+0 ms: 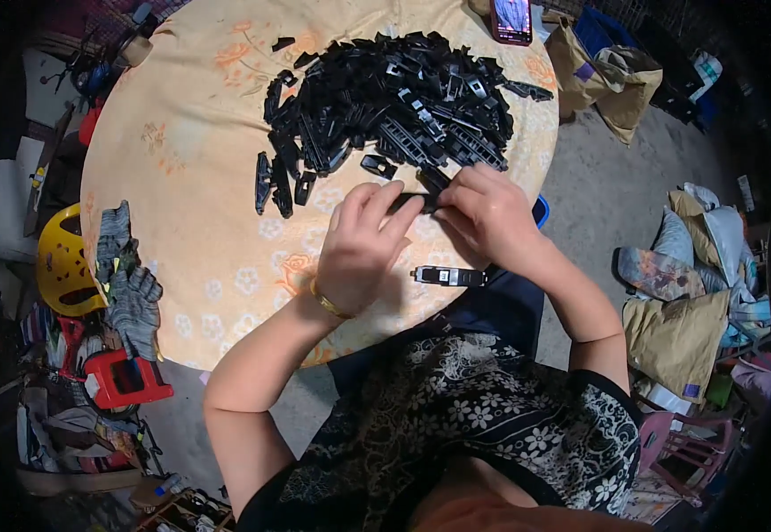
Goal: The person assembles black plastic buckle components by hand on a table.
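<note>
While both hands' fingers [377, 213] pinch one black plastic strip [414, 200], a heap of black parts [394, 93] crowds just behind and another black piece [448, 276] lies near

Grey gloves [130, 288], phone [511, 19], yellow stool [62, 262]

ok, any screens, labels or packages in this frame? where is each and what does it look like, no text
Phone: far edge of the round table, upright rectangle with a pink-red case, screen lit.
Tan bags: floor right of the table, crumpled sacks, one with a small purple patch.
Brown sack: floor at far right, flat, with a small purple label near its lower corner.
Neither hand touches any of these.
</note>
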Tool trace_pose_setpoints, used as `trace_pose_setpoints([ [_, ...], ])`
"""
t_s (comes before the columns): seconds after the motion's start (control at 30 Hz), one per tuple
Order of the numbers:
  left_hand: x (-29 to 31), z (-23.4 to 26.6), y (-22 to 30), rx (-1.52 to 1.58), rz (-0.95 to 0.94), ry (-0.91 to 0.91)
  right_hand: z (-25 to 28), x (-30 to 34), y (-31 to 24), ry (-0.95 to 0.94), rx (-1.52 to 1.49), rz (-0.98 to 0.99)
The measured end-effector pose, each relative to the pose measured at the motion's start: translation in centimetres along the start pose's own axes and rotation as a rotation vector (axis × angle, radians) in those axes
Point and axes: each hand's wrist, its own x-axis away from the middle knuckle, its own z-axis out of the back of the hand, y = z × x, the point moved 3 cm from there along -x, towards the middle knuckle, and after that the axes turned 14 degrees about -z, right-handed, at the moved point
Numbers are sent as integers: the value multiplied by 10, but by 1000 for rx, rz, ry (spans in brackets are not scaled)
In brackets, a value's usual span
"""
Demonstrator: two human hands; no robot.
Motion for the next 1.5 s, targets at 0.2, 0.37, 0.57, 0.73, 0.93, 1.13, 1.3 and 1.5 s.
trace_pose_setpoints([
  [0.2,9,-3,-10,210,59,-87,-1,-27,-1,-231,-199,87],
  [0.37,12,1,-14,325,176,-11,-17,-63,-8,-34,-75,98],
  [0.57,12,-3,-9,132,182,-15,-57,-75,-25,-215,289,182],
  [0.73,14,-4,-13,220,198,19,-12,-55,-15,-286,-593,-132],
  [0.93,22,-6,-23,342,270,69,-6,-13,-1,-330,-394,25],
  [1.13,18,-3,-25,380,308,45,7,-11,-3,-244,-125,67],
  [1.3,13,-7,-23,428,264,71,-9,-8,-13,-169,-190,176],
  [1.5,16,-5,-25,499,109,-29,1,1,-8,-100,-210,205],
])
